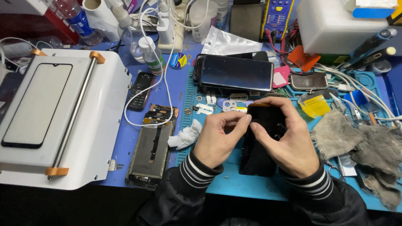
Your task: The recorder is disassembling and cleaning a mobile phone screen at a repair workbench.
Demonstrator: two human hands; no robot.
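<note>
A black phone body (pixel 258 152) lies lengthwise on the teal work mat (pixel 234 184) in front of me. My right hand (pixel 289 138) wraps its upper right edge, fingers curled over the top end. My left hand (pixel 217 136) is bunched at the phone's upper left edge, thumb and fingertips pinched together against it. Whether the pinch holds a small tool or scrap I cannot tell. Both sleeves are black with striped cuffs.
A stack of dark phones (pixel 236 73) lies behind my hands. An opened phone chassis (pixel 153 146) and crumpled tissue (pixel 186 136) sit left. A white machine (pixel 63 117) with a glass panel fills the far left. Dirty rags (pixel 360 146), cables and tools crowd the right.
</note>
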